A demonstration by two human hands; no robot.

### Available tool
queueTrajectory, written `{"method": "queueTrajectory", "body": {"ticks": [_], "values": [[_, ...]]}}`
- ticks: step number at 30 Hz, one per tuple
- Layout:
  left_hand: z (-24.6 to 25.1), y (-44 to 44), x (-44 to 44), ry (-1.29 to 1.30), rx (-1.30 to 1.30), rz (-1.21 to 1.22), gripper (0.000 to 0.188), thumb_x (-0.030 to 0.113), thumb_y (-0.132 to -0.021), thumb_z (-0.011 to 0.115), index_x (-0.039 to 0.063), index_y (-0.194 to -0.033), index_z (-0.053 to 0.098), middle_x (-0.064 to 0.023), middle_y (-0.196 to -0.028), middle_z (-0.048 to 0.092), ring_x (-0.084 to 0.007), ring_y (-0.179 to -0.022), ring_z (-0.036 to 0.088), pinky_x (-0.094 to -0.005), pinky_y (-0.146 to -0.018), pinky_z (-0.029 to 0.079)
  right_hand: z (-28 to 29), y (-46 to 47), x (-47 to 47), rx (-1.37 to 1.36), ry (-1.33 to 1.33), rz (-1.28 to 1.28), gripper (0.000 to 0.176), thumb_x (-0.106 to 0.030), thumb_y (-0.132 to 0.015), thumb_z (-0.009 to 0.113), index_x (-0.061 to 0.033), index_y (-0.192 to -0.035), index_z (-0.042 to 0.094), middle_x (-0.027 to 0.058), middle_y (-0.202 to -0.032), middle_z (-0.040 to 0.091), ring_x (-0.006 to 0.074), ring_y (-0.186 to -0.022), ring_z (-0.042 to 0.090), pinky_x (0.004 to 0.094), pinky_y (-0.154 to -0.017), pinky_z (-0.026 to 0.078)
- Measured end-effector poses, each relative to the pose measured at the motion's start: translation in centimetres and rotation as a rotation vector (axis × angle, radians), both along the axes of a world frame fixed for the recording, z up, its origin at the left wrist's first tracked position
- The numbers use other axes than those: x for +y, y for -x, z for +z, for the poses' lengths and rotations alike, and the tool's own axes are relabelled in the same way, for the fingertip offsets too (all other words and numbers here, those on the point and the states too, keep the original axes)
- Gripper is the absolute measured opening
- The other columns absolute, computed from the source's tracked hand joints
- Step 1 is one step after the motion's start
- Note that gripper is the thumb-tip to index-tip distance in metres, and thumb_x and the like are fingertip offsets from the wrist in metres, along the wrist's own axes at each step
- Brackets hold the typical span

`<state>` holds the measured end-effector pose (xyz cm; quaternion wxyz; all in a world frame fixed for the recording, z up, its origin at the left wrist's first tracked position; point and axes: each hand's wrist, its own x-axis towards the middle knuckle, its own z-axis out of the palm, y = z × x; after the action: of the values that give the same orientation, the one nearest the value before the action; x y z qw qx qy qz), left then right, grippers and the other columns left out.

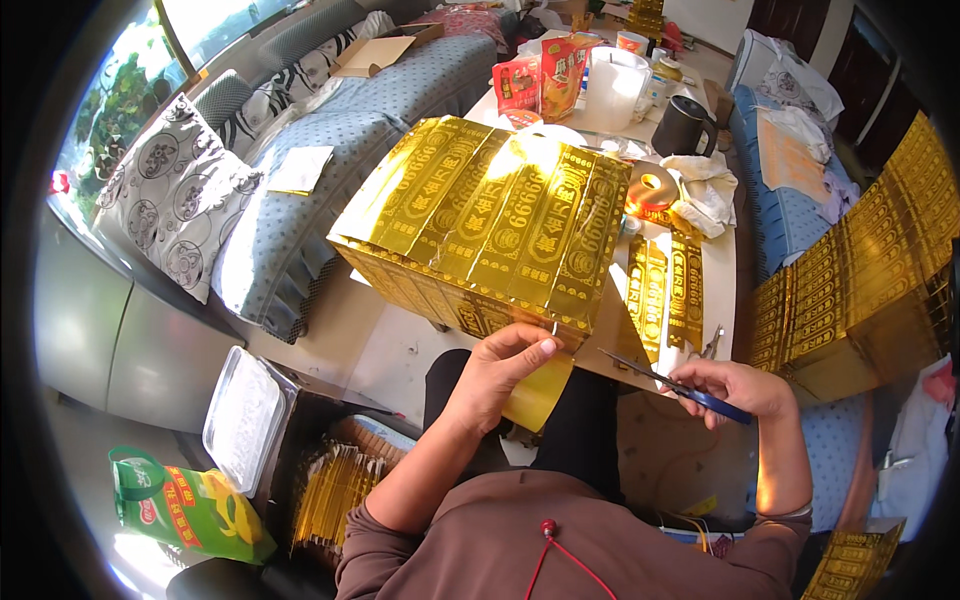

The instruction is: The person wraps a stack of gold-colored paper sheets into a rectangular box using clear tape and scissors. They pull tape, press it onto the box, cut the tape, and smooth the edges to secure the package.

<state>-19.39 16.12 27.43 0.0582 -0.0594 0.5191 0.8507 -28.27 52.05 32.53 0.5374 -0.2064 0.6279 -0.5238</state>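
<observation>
A large box covered in gold foil paper [480, 206] with embossed characters stands on the near end of the table, in front of me. My left hand [499, 375] is at its near lower edge, thumb and forefinger pinched together. A plain gold foil sheet [541, 394] hangs below the box, partly behind that hand; the exact pinch point is hidden. A small white tip shows just above the fingers. Right of the box, my right hand [739, 390] holds scissors [714, 406] with blue handles, their blades directed left towards the box's near corner and apart from it.
Printed gold strips [664, 296] and a tape roll [651, 186] lie right of the box. Behind stand a black mug [684, 126], a white pitcher [615, 86] and red food packets [562, 75]. Stacked gold boxes [847, 300] rise at right. A carton of folded gold pieces [337, 491] sits lower left.
</observation>
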Motion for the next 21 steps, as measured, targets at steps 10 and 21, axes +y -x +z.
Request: {"method": "queueTrajectory", "body": {"ticks": [10, 21], "values": [[0.2, 0.0, 0.1, 0.02, -0.002, 0.017, 0.016, 0.018, -0.097, 0.077, 0.006, -0.105, 0.074, -0.0003, -0.103, 0.074, -0.008, -0.099, 0.064, -0.025, -0.094, 0.047, 0.0, 2.1, -2.6, 0.014, -0.042, 0.039, 0.079, -0.018, -0.083, 0.09, -0.0022, -0.148, 0.048, 0.0012, -0.104, 0.062, 0.0101, -0.092, 0.064, 0.028, -0.083, 0.054], [0.1, 0.0, -0.1, -0.009, 0.003, -0.033, 0.019, 0.022, -0.098, 0.076, 0.005, -0.106, 0.074, 0.0013, -0.102, 0.072, -0.0071, -0.099, 0.062, -0.0244, -0.093, 0.047, 0.6, 1.8, -4.3, 0.018, 0.083, 0.005, 0.071, -0.017, -0.083, 0.088, -0.0015, -0.144, 0.055, 0.0015, -0.099, 0.065, 0.0073, -0.086, 0.063, 0.0231, -0.078, 0.052]]}}
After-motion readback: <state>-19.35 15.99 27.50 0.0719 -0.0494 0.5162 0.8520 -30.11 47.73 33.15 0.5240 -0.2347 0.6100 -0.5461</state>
